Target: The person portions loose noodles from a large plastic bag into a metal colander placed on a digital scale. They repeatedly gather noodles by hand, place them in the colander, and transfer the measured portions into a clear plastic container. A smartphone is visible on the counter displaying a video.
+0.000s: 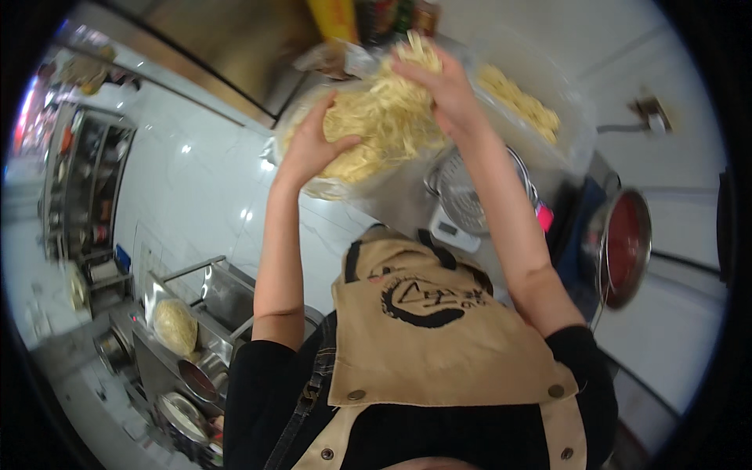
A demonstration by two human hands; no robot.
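Note:
Pale flat noodles (358, 161) fill a wide container lined with a clear plastic bag (323, 191) in front of me. My right hand (449, 88) grips a bunch of noodles (414, 61) raised above the pile, with loose strands trailing down to it. At the pile's left side is my left hand (314, 144), thumb and fingers spread; whether it presses on the noodles I cannot tell. Under my right forearm sits a perforated metal strainer (461, 182) on a white digital scale (452, 232).
A translucent plastic tub (573, 132) with noodle bundles (520, 103) stands at right. Beyond the scale is a metal bowl of red contents (625, 249). Bottles and a yellow package (333, 20) line the back. At lower left, a bag of noodles (175, 326) rests on a steel counter.

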